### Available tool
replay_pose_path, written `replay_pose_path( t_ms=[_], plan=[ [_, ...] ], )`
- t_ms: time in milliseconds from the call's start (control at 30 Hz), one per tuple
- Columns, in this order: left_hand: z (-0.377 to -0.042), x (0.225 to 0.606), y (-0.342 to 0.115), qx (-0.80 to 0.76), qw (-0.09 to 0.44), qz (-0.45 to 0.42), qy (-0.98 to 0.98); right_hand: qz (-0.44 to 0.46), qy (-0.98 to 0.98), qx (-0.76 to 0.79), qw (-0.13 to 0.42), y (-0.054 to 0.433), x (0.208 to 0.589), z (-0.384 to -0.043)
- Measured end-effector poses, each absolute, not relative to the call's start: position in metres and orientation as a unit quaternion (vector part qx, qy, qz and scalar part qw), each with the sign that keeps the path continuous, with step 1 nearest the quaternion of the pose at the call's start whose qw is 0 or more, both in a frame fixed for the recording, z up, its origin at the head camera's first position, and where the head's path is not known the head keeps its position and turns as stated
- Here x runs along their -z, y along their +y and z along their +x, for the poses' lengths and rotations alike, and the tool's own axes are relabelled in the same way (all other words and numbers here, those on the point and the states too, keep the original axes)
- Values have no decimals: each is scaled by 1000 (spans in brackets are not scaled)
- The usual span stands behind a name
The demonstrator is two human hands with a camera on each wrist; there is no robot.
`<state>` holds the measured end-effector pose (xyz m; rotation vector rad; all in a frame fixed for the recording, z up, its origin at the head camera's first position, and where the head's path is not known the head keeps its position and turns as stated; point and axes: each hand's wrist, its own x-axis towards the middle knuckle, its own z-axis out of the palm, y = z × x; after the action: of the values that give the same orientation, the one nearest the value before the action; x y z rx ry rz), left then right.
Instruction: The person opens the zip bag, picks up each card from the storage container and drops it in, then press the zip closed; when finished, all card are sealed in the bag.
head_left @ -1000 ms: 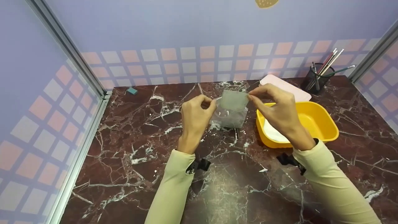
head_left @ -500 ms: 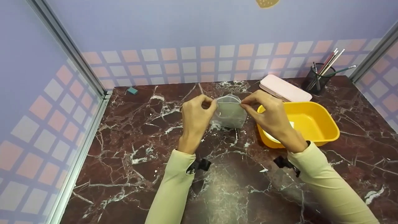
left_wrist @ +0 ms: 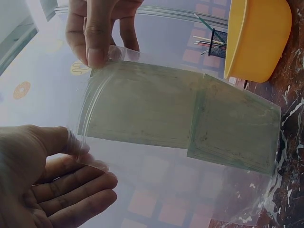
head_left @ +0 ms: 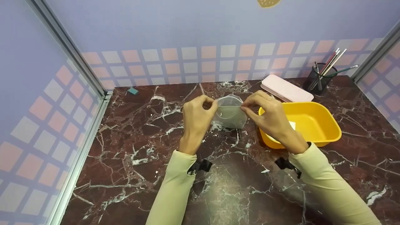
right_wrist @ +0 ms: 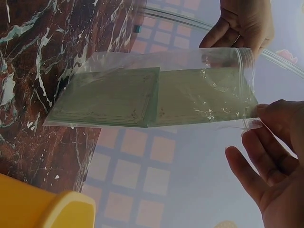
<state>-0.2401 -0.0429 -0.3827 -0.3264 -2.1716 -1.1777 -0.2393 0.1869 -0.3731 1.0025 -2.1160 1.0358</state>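
Note:
A clear zip-top plastic bag (head_left: 229, 120) hangs upright between both hands, its mouth at the top. Inside it sit two thin greenish-grey square sheets or pads, one (left_wrist: 147, 104) near the mouth and one (left_wrist: 232, 126) lower down, edges overlapping slightly. At the bag's left top edge, my left hand (head_left: 197, 120) pinches the plastic between thumb and index finger. My right hand (head_left: 270, 117) pinches the opposite top corner, fingertips right at the upper sheet's edge. The right wrist view shows the upper sheet (right_wrist: 204, 95) reaching up to the zip strip.
A yellow plastic tub (head_left: 312, 123) with something white in it stands beside the right hand. Behind it lie a pink case (head_left: 287, 88) and a black mesh cup (head_left: 318, 79) of pencils. A small teal block (head_left: 132, 91) is at the back left of the marbled table (head_left: 140, 187).
The greenish square sheet in my right hand has gone down into the bag. My right hand has moved left and lower to the bag's mouth; my left hand has stayed put.

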Motion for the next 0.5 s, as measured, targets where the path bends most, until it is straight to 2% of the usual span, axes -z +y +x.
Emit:
replay_pose_path(
  t_ms=[500],
  plan=[
    [-240, 383, -43, 443, 323, -125, -827, 363, -800, -384, 284, 204, 368, -239]
  ],
)
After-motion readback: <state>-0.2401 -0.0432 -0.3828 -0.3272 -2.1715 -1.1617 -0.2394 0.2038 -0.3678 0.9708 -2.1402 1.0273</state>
